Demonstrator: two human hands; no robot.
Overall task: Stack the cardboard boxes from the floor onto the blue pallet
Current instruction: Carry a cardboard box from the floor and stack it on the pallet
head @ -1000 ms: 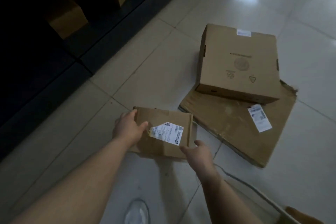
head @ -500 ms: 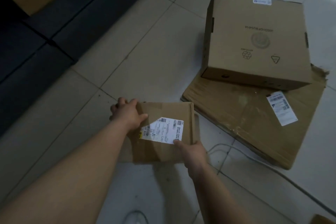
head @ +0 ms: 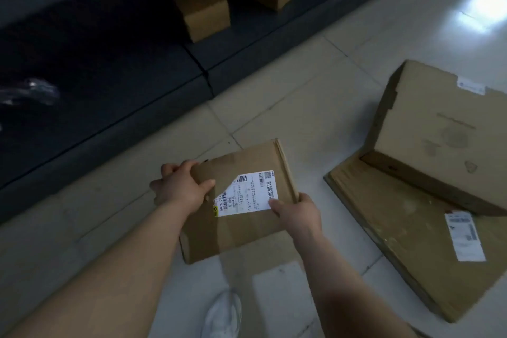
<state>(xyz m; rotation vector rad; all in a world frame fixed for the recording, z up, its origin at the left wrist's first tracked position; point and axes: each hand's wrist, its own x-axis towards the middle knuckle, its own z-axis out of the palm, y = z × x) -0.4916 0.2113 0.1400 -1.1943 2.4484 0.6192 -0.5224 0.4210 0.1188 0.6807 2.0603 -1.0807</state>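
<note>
A small cardboard box (head: 241, 200) is held in both hands above the tiled floor (head: 288, 107), just short of the dark edge of the blue pallet (head: 115, 96). The left hand (head: 181, 192) is clamped on the box's far left corner, with the thumb laid on top and the fingers (head: 175, 170) curled over the edge. The right hand (head: 297, 214) is closed on the right edge, its thumb pressed on the corner of the white label (head: 247, 193). Two more are left on the floor at the right: a large box (head: 439, 140) resting on a flat carton (head: 406, 228).

Only the edges are gripped, so the box could be tipped or dropped if its contents shift during the carry. A white shoe (head: 223, 313) is placed directly below and could be struck. The pallet's raised edge could be clipped in the poor light.

The right fingers are hidden under the box. The pallet's colour can barely be made out, the stacked cartons (head: 204, 12) on it are dim, and a shiny object (head: 30, 93) at the far left cannot be identified. The large box is cut off by the frame.
</note>
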